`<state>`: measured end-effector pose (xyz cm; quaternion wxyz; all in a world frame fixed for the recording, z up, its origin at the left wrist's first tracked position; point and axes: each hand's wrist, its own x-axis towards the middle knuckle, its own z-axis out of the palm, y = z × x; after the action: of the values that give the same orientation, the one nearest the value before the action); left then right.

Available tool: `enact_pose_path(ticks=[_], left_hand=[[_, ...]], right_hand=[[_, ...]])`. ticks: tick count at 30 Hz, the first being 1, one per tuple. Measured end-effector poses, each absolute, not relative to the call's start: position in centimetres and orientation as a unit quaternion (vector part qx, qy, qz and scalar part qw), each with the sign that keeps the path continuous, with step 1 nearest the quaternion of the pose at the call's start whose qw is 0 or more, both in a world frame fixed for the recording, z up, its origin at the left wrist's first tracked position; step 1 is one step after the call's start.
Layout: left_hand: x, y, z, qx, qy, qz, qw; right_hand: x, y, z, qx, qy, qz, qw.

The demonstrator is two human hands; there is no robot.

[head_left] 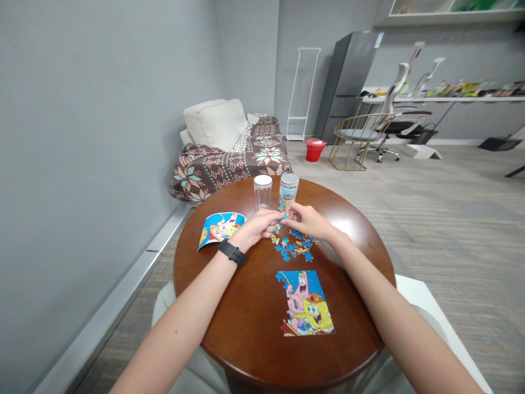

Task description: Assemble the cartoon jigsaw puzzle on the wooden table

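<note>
Puzzle piece [286, 216] is pinched in the right hand [305, 220] by the loose pieces [285, 242] on the desk [241, 312]; left hand [259, 225] alongside, grip can't be told. Tabs are best checked against the assembled section's [307, 309] ragged left edge.

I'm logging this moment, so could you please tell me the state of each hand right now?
Left hand: fingers mostly extended; cannot tell whether it holds anything.
Right hand: closed in a pinch, apparently on a blue puzzle piece.

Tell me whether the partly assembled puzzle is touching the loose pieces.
No: a strip of tabletop shows between the partly assembled puzzle and the loose pieces.
</note>
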<state>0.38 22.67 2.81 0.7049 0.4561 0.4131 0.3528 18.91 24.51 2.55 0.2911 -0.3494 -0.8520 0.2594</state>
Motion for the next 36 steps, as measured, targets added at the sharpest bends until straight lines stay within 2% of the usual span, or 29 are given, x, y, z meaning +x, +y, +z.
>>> enact_pose_path(ticks=[36], left_hand=[[0.62,22.39,3.25,0.419,0.441,0.364,0.706]], right_hand=[[19.17,24.94,2.39,-0.364,-0.853,0.249,0.28]])
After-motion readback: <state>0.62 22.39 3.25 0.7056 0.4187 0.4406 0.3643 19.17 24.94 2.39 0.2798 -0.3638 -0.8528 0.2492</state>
